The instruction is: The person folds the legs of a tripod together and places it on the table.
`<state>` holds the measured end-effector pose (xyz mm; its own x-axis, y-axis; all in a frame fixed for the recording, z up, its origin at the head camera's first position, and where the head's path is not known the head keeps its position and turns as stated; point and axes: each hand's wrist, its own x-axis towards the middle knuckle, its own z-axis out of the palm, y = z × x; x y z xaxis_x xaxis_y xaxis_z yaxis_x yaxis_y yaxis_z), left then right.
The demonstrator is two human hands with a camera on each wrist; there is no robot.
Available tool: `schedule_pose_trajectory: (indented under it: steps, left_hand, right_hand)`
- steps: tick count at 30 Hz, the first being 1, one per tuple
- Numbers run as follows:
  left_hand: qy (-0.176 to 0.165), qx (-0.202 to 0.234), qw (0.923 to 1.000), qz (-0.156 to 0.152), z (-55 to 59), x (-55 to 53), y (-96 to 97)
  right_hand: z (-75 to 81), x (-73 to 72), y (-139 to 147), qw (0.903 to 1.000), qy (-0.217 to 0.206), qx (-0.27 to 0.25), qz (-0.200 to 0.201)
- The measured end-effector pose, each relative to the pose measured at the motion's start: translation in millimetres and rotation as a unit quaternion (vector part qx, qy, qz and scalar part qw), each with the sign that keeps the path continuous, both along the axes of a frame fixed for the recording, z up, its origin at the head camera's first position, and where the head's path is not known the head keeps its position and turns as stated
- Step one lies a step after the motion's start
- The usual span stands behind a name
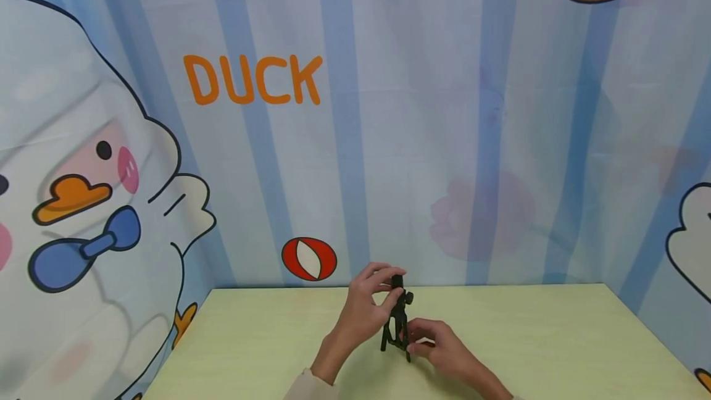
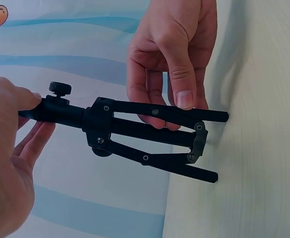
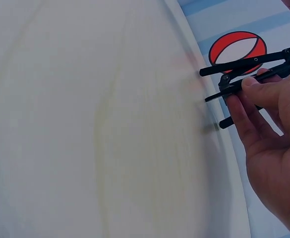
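Note:
A small black tripod (image 1: 397, 320) stands upright close over the table, its legs partly spread. My left hand (image 1: 363, 304) grips its top, with thumb and fingers round the upper tube in the left wrist view, near a knurled knob (image 2: 60, 89). Low on the tripod, my right hand (image 1: 441, 344) pinches one leg between thumb and fingers. From the right wrist, the right hand (image 3: 276, 114) has its thumb on that leg, near the hinged brace (image 3: 225, 82). Two other legs reach out past the fingers.
The pale yellow table (image 1: 266, 332) lies beneath both hands. Behind it hangs a blue-and-white striped curtain (image 1: 411, 141) with printed ducks, the word DUCK and a red ball. The curtain also runs along both sides.

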<state>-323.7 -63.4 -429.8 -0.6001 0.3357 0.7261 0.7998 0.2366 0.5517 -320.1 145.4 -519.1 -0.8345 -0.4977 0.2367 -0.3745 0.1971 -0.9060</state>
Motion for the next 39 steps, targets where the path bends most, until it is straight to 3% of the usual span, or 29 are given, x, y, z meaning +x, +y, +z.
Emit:
schedule_pose_trajectory:
  steps: [8, 12, 23, 31, 39]
  left_hand:
    - [-0.03, 0.02, 0.9987, 0.036, 1.7, 2.2, 3.4]
    - [-0.023, 0.028, 0.998, 0.052, 2.4, 3.7, 4.3]
    - [-0.023, 0.011, 0.9989, 0.039, 4.0, 6.6, 1.5]
    - [-0.026, 0.004, 0.9995, 0.019, 4.7, 7.2, 0.5]
    - [-0.039, -0.006, 0.9991, 0.015, 6.3, 6.6, -0.8]
  right_hand:
    - [-1.8, 5.0, -5.9, 0.9993, 0.018, -0.033, -0.001]
    - [-0.4, 5.7, -4.5, 0.9993, 0.016, -0.033, -0.01]
    - [0.5, 1.3, 4.9, 0.9948, 0.027, -0.031, -0.093]
    - [2.4, 0.2, 4.3, 0.9994, -0.002, -0.022, -0.026]
    - [1.1, -0.4, 3.0, 0.9996, 0.01, -0.026, 0.009]
